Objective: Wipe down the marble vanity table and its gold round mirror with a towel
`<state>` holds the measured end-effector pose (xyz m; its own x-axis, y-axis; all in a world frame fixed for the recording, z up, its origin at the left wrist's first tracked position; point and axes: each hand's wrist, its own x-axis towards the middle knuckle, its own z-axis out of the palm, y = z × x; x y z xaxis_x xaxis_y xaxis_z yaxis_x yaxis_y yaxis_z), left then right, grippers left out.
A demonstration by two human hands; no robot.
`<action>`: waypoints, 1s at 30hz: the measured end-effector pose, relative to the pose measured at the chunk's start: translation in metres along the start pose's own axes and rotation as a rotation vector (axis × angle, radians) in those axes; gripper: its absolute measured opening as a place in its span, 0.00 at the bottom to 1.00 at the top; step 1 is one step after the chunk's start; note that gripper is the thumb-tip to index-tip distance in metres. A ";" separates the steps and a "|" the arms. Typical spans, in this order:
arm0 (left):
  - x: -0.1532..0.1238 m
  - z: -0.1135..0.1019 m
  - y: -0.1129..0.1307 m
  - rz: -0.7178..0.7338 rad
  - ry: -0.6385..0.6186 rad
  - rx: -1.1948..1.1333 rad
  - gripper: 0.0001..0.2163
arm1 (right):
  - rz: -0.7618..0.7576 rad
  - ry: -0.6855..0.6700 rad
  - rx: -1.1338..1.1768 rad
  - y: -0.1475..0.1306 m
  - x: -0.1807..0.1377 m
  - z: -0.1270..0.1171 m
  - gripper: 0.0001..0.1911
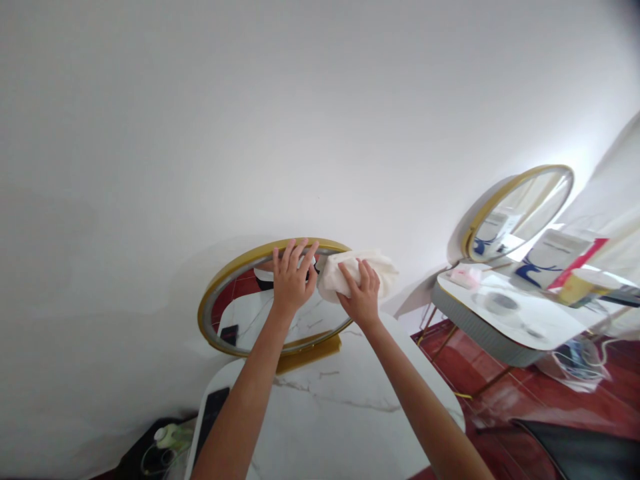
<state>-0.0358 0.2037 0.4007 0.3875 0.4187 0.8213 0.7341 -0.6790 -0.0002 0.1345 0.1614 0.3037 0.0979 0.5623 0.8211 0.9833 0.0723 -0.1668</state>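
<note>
A mirror (260,317) is standing at a table's (345,407) back edge, a phone (213,408) lying at its left. The left hand (293,279) is lying on the mirror's top, the right hand (361,295) on a cloth (373,263) beside it.

Left hand (293,279) lies fingers spread on the oval gold-rimmed mirror (250,313) at its 12 o'clock. Right hand (361,293) presses a white cloth (373,263) at its 2 o'clock.

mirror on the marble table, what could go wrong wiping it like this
The mirror stands on a narrow gold base; a hard push from the right hand and cloth could tip it, though the left hand steadies its rim. The phone lies near the table edge and could be knocked off.
</note>
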 end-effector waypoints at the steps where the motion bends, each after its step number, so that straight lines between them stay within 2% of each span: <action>1: -0.001 -0.003 -0.001 0.008 -0.018 -0.007 0.23 | 0.005 0.004 0.005 -0.003 0.002 0.001 0.32; 5: -0.027 -0.009 -0.008 0.027 -0.048 -0.079 0.25 | 0.032 -0.002 0.051 -0.008 -0.019 0.018 0.33; 8: -0.079 -0.004 -0.020 -0.024 -0.070 -0.176 0.23 | 0.035 -0.070 0.071 -0.005 -0.054 0.035 0.32; 10: -0.127 0.003 -0.029 -0.156 -0.112 -0.242 0.21 | 0.023 -0.130 0.074 -0.002 -0.078 0.042 0.31; 12: -0.176 0.010 -0.040 -0.352 -0.106 -0.299 0.19 | 0.012 -0.182 0.079 -0.001 -0.096 0.045 0.31; 13: -0.200 0.012 -0.047 -0.469 -0.055 -0.322 0.19 | 0.002 -0.206 0.084 -0.002 -0.102 0.045 0.31; 15: -0.238 0.013 -0.062 -0.724 0.126 -0.309 0.23 | -0.036 -0.243 0.105 -0.008 -0.105 0.043 0.32; 17: -0.262 0.008 -0.081 -0.900 0.272 -0.279 0.28 | -0.092 -0.240 0.133 -0.021 -0.097 0.039 0.31; 20: -0.270 -0.003 -0.111 -1.049 0.370 -0.332 0.32 | -0.198 -0.159 0.169 -0.054 -0.065 0.031 0.31; 23: -0.262 -0.010 -0.132 -1.101 0.361 -0.494 0.29 | -0.331 -0.024 0.184 -0.096 -0.022 0.023 0.32; 25: -0.258 -0.010 -0.138 -1.096 0.341 -0.565 0.26 | -0.420 0.030 0.171 -0.124 0.003 0.019 0.32; 27: -0.258 -0.009 -0.139 -1.086 0.326 -0.589 0.25 | -0.487 0.024 0.140 -0.149 0.020 0.019 0.32; 30: -0.263 -0.008 -0.138 -1.078 0.321 -0.634 0.26 | -0.537 -0.020 0.105 -0.174 0.025 0.028 0.31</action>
<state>-0.2434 0.1825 0.1890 -0.4474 0.8283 0.3374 0.1655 -0.2941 0.9414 -0.0389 0.1864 0.3382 -0.4174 0.4392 0.7955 0.8738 0.4344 0.2186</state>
